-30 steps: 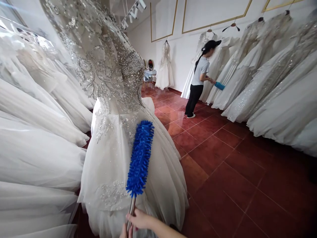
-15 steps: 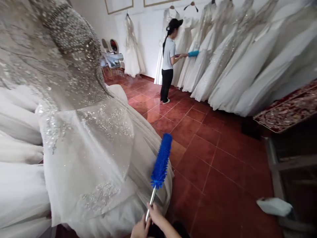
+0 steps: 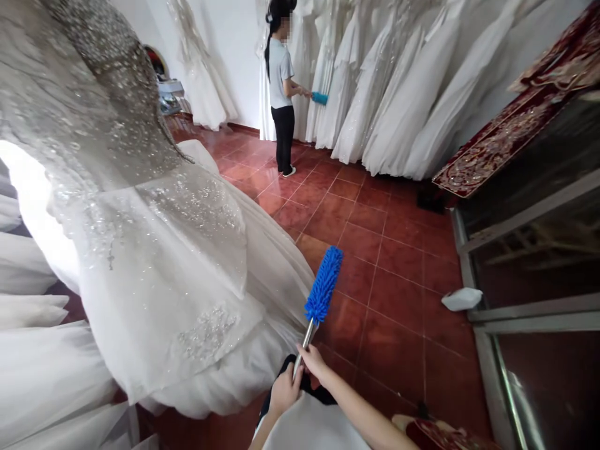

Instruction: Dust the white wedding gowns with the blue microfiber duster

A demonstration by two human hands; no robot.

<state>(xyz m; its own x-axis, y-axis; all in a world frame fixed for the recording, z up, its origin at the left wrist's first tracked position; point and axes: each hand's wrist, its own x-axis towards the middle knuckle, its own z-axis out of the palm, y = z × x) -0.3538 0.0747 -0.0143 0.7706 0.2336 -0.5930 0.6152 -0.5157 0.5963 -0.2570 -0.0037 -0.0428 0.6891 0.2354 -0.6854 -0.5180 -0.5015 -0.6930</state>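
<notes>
In the head view, both hands sit low in the centre of the frame, closed together round the metal handle of a blue duster (image 3: 323, 284): the left hand (image 3: 284, 392) wraps the lower end of the rod, and the right hand (image 3: 313, 360) pinches it just above, fingers shut on the shaft. The fluffy blue head points up and to the right, hanging over the red tiled floor (image 3: 398, 294) just beside the hem of the beaded white gown (image 3: 164, 250) that fills the left half of the picture. A second ago the duster head lay against the middle of that gown's skirt; half a second ago it had slid to the skirt's right edge; now it is clear of the fabric, over bare tiles, and the camera has swung rightward. That reads as one sweep down the skirt being finished and the duster carried off its edge, though I judge this only from the positions. At upper centre another person (image 3: 281, 75) stands facing a row of hanging white dresses (image 3: 398, 94), holding a second blue duster (image 3: 320, 98) to them. At right a glass-fronted cabinet (image 3: 529, 250) carries a red patterned cloth (image 3: 492, 144), and a white crumpled thing (image 3: 462, 299) lies on the floor at its foot.
</notes>
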